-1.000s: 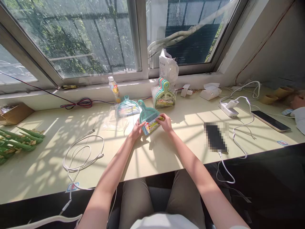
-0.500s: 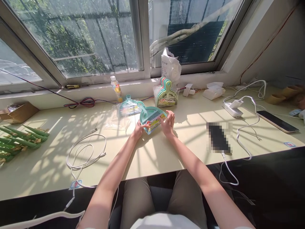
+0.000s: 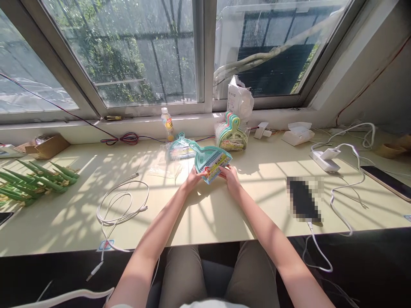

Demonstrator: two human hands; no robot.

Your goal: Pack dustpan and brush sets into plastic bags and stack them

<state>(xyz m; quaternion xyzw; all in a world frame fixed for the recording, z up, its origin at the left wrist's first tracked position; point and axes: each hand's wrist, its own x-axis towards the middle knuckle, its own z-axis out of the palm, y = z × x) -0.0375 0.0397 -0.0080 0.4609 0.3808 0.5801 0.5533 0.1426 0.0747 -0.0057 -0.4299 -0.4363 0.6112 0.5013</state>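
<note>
A teal dustpan set (image 3: 210, 159) with a colourful label is held above the table, tilted, its handle pointing to the back left. My left hand (image 3: 193, 179) grips its lower left edge, thumb on the front. At its lower right side, my right hand (image 3: 230, 174) holds the edge with the fingers near the label. Just behind lies another teal dustpan (image 3: 181, 147) in clear plastic. A bundle of wrapped dustpans (image 3: 233, 134) in several colours stands at the back, right of the held one.
A bottle (image 3: 167, 124) stands by the window sill. Coiled white cable (image 3: 123, 205) lies left, near green plant stalks (image 3: 38, 179). A blurred phone (image 3: 303, 199), a white charger (image 3: 325, 160) and a tissue pack (image 3: 298, 133) are on the right. Clear plastic (image 3: 165, 169) lies left of my hands.
The view has shifted, so the table things appear further right. My right hand has moved down along the dustpan's right edge, and the label now faces me more fully.
</note>
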